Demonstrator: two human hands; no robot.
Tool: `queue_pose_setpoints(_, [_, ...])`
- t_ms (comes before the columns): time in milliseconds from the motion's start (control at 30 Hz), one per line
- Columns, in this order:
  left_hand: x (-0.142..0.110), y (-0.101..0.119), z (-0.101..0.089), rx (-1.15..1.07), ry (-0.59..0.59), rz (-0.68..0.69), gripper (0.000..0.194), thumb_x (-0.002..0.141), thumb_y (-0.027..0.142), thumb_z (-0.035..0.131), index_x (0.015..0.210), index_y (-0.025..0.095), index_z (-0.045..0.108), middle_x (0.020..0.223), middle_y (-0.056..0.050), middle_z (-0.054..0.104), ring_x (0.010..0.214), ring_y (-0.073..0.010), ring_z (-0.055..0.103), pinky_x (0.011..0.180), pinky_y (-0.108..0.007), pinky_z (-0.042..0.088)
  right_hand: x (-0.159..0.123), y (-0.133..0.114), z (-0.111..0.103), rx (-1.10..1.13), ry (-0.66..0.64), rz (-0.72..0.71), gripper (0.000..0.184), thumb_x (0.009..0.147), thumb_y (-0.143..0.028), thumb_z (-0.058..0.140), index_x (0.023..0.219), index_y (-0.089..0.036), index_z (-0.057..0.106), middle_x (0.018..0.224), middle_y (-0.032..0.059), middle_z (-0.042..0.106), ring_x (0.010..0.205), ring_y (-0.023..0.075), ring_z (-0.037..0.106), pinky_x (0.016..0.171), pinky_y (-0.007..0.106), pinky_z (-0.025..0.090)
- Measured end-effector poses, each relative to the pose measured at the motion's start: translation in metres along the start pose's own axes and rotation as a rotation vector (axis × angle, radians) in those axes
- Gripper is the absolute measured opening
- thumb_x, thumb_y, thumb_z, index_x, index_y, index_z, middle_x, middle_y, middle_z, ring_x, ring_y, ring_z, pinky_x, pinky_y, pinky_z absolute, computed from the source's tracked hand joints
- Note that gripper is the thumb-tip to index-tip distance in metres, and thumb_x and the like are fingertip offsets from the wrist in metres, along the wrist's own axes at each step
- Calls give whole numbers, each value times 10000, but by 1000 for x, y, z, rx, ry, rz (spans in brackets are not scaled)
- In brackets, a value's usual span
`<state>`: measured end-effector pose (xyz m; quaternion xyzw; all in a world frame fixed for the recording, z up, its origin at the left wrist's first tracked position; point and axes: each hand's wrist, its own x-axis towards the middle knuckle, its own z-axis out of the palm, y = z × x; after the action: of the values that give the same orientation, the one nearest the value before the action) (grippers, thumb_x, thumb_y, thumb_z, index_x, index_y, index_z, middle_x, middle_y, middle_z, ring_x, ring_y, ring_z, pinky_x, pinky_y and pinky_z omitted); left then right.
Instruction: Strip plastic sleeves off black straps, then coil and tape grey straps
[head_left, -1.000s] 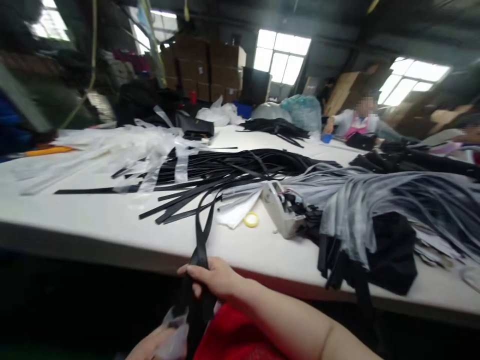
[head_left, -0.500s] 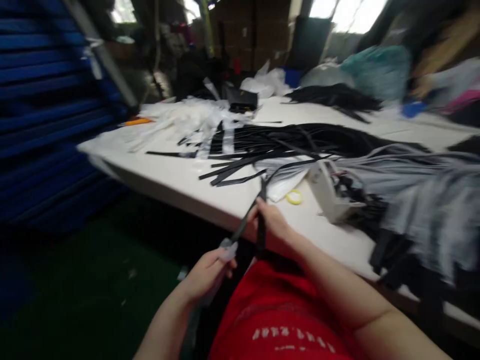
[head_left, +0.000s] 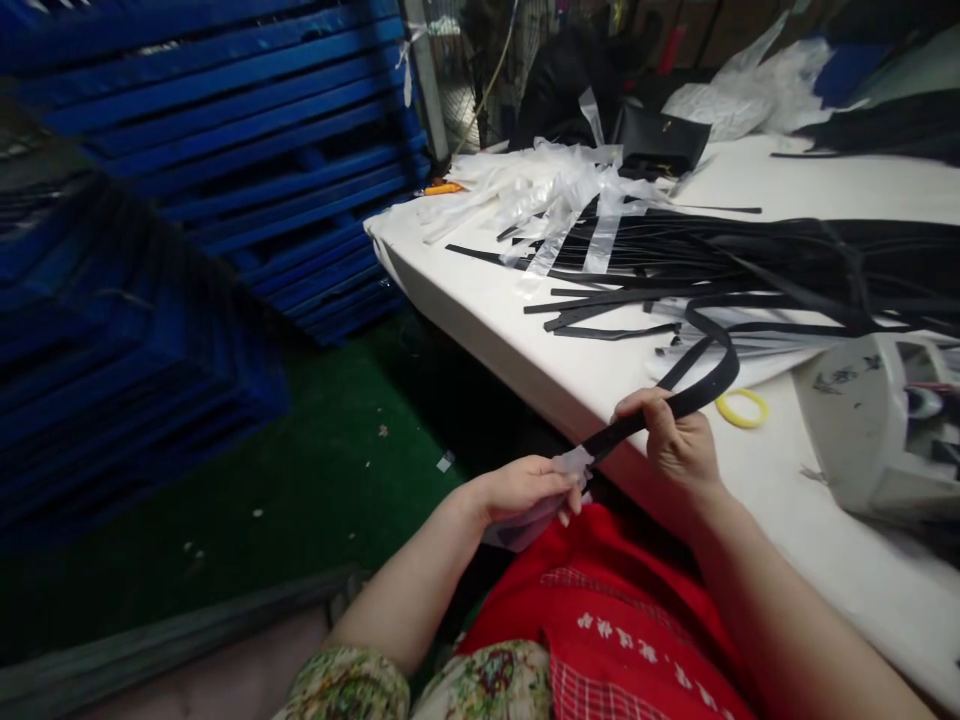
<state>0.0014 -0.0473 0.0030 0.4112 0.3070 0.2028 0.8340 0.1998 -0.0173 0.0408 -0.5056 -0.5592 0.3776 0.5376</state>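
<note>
A black strap (head_left: 716,375) runs through my right hand (head_left: 679,440), whose fingers are closed around it above the table's front edge. Past that hand the strap bends into a loop over the tabletop. My left hand (head_left: 536,490) pinches a clear plastic sleeve (head_left: 574,462) in front of the red apron, and the strap's near end goes into the sleeve's mouth. The rest of the sleeve hangs below my left fingers. Many more black straps (head_left: 675,250) lie in a long bundle across the table.
Clear plastic sleeves (head_left: 555,185) are heaped at the table's (head_left: 480,320) far left corner, near an orange-handled tool (head_left: 444,188) and a black bag (head_left: 660,140). A yellow ring (head_left: 742,408) and a white container (head_left: 855,430) sit to the right. Blue pallets (head_left: 300,150) are stacked at left.
The view has swung left, bringing more pallets and floor into sight. The strap at my right hand now bows into a wide loop; both hands keep their hold.
</note>
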Motion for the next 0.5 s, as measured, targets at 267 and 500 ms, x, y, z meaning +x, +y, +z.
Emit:
queue_pose_setpoints(267, [-3, 4, -5, 259, -174, -12, 658, 862, 701, 433, 724, 108, 684, 620, -27, 584, 493, -86, 470, 552, -239, 410, 2, -13, 6, 43, -28, 61, 461, 814, -643, 574, 662, -216, 660, 618, 40, 588, 591, 173, 540, 534, 275, 439])
queue_pose_setpoints(500, [-7, 10, -3, 289, -221, 78, 667, 859, 701, 439, 843, 96, 720, 740, -73, 652, 614, -116, 546, 648, -242, 447, -2, -2, 4, 173, -175, 257, 437, 814, -607, 599, 672, -196, 643, 622, 22, 587, 562, 146, 529, 525, 251, 436])
